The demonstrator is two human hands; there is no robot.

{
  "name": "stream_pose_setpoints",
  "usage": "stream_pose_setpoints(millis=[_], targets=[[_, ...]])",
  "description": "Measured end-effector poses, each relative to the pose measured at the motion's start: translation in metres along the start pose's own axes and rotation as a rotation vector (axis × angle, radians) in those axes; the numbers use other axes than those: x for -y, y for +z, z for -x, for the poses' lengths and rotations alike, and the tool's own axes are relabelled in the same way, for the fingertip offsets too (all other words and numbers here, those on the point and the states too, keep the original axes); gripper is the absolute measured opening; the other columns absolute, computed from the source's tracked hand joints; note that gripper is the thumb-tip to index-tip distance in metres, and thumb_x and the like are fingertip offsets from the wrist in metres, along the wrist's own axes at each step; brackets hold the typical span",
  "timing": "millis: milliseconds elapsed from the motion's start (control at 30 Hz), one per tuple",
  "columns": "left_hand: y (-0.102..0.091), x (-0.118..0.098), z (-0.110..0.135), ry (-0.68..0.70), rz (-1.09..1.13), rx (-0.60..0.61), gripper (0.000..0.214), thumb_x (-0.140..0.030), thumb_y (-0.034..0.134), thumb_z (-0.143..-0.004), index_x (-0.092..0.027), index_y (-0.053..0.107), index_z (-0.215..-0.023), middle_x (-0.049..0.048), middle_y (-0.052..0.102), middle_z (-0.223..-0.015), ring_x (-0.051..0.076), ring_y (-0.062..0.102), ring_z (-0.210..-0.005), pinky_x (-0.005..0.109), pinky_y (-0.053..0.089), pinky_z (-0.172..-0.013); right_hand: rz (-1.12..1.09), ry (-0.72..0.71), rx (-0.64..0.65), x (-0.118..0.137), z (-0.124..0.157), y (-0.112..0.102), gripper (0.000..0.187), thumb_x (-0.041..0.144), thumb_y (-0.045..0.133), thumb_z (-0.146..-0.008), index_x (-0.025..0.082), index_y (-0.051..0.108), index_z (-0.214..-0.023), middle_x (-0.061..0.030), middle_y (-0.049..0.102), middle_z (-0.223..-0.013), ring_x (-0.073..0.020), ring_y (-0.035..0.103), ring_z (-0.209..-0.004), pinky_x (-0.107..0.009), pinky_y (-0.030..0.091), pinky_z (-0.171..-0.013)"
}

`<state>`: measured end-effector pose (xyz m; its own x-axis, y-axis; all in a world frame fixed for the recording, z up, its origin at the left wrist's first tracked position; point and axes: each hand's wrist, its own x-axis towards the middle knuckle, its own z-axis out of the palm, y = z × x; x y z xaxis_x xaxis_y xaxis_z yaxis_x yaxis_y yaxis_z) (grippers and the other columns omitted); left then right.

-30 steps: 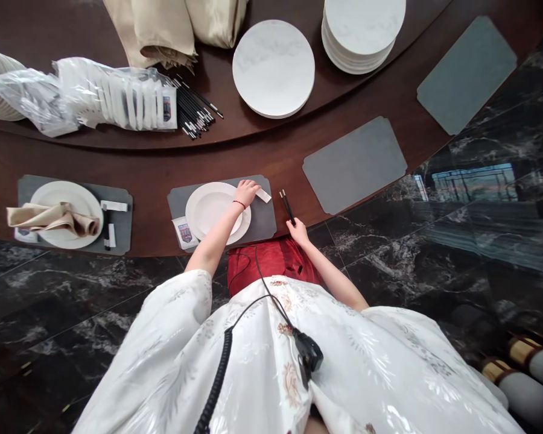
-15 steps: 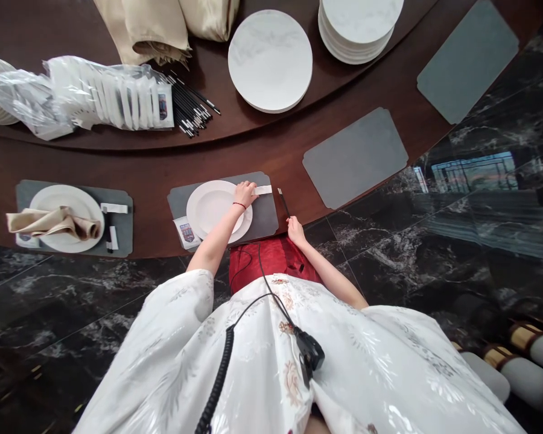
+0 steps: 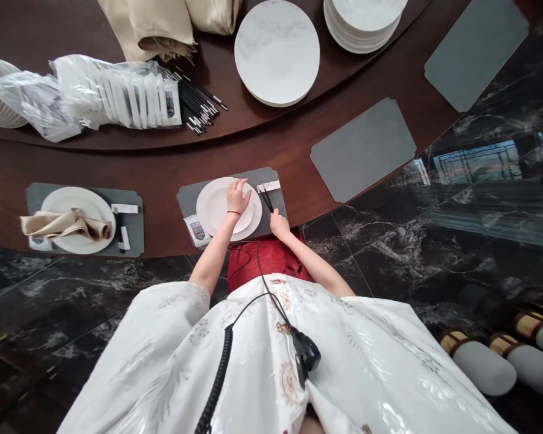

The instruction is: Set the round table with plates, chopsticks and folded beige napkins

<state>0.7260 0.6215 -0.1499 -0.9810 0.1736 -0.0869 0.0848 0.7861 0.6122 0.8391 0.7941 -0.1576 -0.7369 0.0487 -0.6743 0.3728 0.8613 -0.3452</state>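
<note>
**Fingers flat on the plate, chopsticks laid to the rest**

Fingers (image 3: 241, 184) of the left hand (image 3: 236, 198) lie loosely spread and flat on the upper right part of the white plate (image 3: 217, 208), holding nothing. A red cord (image 3: 233, 212) circles that wrist. Just to the right, the right hand (image 3: 279, 224) sits at the near edge of the grey placemat (image 3: 187, 196). Its fingers are closed about the near ends of a pair of black chopsticks (image 3: 266, 200). The chopsticks lie on the mat just beside the plate's right rim, angled away from the person. Their far tips are over the white chopstick rest (image 3: 271, 185) in the mat's far right corner. A small crested packet (image 3: 198, 229) lies at the mat's near left corner.

At the left of the dark wooden table (image 3: 271, 141) is a second placemat (image 3: 136, 232). It carries a second plate (image 3: 72, 199) with a folded beige napkin (image 3: 66, 224) across it.

On the raised inner ring, from the left, are:
- a clear bag of white packets (image 3: 113, 90)
- a bundle of black sticks (image 3: 199, 103)
- beige cloths (image 3: 163, 24)
- a single marbled plate (image 3: 277, 51)
- a stack of plates (image 3: 364, 24)

Further right lies a bare grey mat (image 3: 362, 147), and well apart from it, near the table's far edge, another bare mat (image 3: 475, 51).
</note>
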Motion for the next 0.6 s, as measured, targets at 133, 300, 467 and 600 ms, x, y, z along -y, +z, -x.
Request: stream_pose_setpoints(millis=[133, 300, 467, 600], targets=[[-0.031, 0.024, 0.041, -0.032, 0.05, -0.022, 0.038, -0.025, 0.054, -0.091, -0.016, 0.059, -0.128, 0.0159, 0.06, -0.129, 0.029, 0.052, -0.125, 0.043, 0.036, -0.111, 0.102, 0.078, 0.007, 0.023, -0.005, 0.014, 0.038, 0.023, 0.025, -0.104, 0.005, 0.039, -0.134, -0.0234, 0.071, -0.103, -0.0272, 0.07, -0.101, -0.035, 0.052, -0.088], [-0.056, 0.047, 0.071, -0.066, 0.1, -0.005, 0.033, -0.025, 0.052, -0.092, -0.017, 0.062, -0.123, 0.0153, 0.061, -0.127, 0.028, 0.054, -0.124, 0.043, 0.038, -0.111, 0.172, 0.119, 0.003, 0.034, -0.003, 0.023, 0.039, 0.014, 0.029, -0.1, 0.002, 0.039, -0.135, -0.0261, 0.07, -0.103, -0.0284, 0.071, -0.102, -0.036, 0.053, -0.087], [-0.07, 0.06, 0.074, -0.07, 0.132, -0.005, 0.03, -0.023, 0.053, -0.091, -0.018, 0.063, -0.119, 0.0156, 0.062, -0.126, 0.028, 0.054, -0.125, 0.044, 0.039, -0.111, 0.206, 0.14, 0.019, 0.041, -0.004, 0.022, 0.04, 0.006, 0.028, -0.097, 0.003, 0.041, -0.134, -0.0258, 0.07, -0.105, -0.0278, 0.07, -0.105, -0.035, 0.052, -0.088], [-0.079, 0.07, 0.065, -0.045, 0.129, -0.02, 0.034, -0.023, 0.054, -0.09, -0.017, 0.061, -0.123, 0.0155, 0.063, -0.125, 0.029, 0.054, -0.124, 0.045, 0.04, -0.11, 0.194, 0.161, 0.015, 0.051, -0.004, 0.019, 0.04, 0.009, 0.032, -0.097, 0.003, 0.041, -0.135, -0.0261, 0.07, -0.107, -0.0278, 0.069, -0.106, -0.035, 0.052, -0.09]])
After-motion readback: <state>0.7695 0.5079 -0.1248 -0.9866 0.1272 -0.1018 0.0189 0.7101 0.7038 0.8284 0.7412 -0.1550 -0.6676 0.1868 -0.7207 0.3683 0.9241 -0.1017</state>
